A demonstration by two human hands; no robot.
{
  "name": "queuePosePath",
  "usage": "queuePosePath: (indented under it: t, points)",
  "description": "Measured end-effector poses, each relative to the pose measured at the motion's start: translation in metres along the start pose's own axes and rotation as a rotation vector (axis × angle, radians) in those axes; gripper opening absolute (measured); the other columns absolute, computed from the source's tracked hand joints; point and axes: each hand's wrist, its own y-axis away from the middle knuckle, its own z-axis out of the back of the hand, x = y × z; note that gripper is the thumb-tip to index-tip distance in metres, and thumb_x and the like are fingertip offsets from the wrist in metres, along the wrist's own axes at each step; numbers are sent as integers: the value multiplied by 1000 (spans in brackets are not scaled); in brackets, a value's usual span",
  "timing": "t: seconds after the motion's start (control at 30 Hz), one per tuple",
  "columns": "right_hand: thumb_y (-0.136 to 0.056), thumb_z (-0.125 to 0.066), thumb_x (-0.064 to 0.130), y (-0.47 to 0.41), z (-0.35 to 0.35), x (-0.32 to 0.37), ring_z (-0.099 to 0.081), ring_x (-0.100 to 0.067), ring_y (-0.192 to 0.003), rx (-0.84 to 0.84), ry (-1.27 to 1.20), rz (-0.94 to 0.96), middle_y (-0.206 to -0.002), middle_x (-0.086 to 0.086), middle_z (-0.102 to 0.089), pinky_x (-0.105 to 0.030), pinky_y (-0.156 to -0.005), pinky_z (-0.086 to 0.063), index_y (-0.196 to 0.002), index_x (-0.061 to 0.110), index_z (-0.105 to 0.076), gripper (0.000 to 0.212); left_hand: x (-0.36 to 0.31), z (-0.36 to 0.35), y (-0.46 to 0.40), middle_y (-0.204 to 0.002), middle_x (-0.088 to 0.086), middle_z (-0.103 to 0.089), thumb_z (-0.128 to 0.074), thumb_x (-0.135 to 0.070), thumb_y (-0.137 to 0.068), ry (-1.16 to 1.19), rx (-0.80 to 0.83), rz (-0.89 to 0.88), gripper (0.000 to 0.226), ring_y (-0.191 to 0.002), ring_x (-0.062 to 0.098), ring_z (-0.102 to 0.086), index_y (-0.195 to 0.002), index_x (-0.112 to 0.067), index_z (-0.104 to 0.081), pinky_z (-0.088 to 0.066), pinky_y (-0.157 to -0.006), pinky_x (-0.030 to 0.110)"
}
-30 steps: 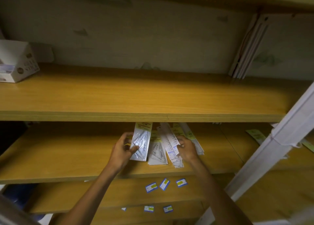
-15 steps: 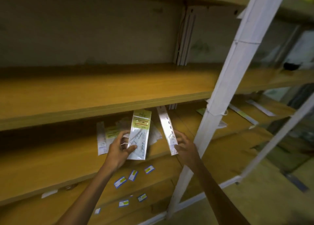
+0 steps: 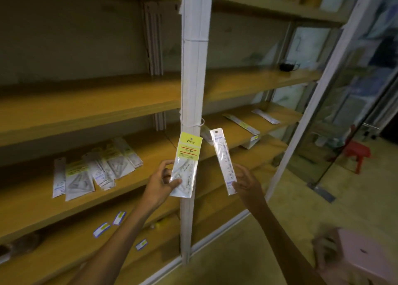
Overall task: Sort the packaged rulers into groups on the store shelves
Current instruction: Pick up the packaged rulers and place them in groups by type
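Our left hand (image 3: 160,182) pinches a set-square pack (image 3: 185,166) by its lower edge; its yellow header card carries red-ruled print too small to read. Our right hand (image 3: 245,182) grips a narrow straight-ruler pack (image 3: 224,162), numerals along its scale, blue writing unreadable. Both packs hang in front of the white upright post (image 3: 193,69). More packs (image 3: 94,170) lie heaped on the wooden shelf (image 3: 32,200) to the left; long rulers (image 3: 241,124) lie apart on the right bay. Open board runs along that shelf's front edge.

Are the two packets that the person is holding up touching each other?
Apart. The head view shows a strip of white post between the yellow-topped packet and the narrow ruler packet.
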Motion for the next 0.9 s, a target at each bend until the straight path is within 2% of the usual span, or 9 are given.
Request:
queuePosePath:
  t: [0.1, 0.23, 0.43, 0.57, 0.8, 0.9]
  points:
    - [-89, -60, 4, -2, 37, -20, -64, -22, -105, -34, 17, -24, -126, -7, -60, -31, -73, -60, -128, 27, -46, 47, -17, -39, -6, -107, -1, -63, -71, -13, -83, -11, 11, 1, 52, -95, 18, -68, -120, -37, -44, -62, -69, 39]
    - [-88, -62, 7, -17, 74, -41, -65, -23, -104, -81, 28, -40, -127, -10, -60, -38, -75, -60, -133, 17, -46, 48, -33, -82, -21, -114, 1, -61, -71, -11, -83, -15, 26, -2, 51, -102, 23, -65, -119, -36, -45, -61, -73, 43]
    - [-88, -62, 8, -60, 108, -69, -66, -20, -101, -97, 73, -16, -125, -5, -61, -31, -70, -60, -135, 17, -46, 50, -41, -130, -66, -115, -5, -61, -72, -13, -82, -37, 37, -13, 52, -104, 20, -66, -124, -30, -45, -61, -75, 41]
    - [-87, -63, 6, -103, 123, -92, -64, -19, -106, -62, 99, 37, -132, 0, -55, -16, -67, -56, -133, 11, -47, 48, -37, -154, -109, -116, -3, -60, -71, -11, -82, -33, 17, -12, 51, -102, 18, -64, -121, -31, -44, -60, -73, 34]
    - [-88, -61, 5, -200, 133, -114, -62, -21, -109, -24, 83, 51, -131, -5, -58, -20, -70, -58, -131, 15, -48, 46, -22, -182, -198, -129, 4, -56, -69, -7, -84, 11, -50, 40, 50, -114, 24, -61, -123, -27, -45, -60, -72, 35]
    - [-85, -65, 16, -238, 125, -121, -65, -11, -101, 18, 61, 33, -125, -2, -60, -20, -67, -58, -128, 17, -49, 46, -15, -184, -230, -130, 4, -55, -68, -7, -84, 18, -100, 72, 51, -111, 22, -60, -126, -25, -44, -58, -66, 27]
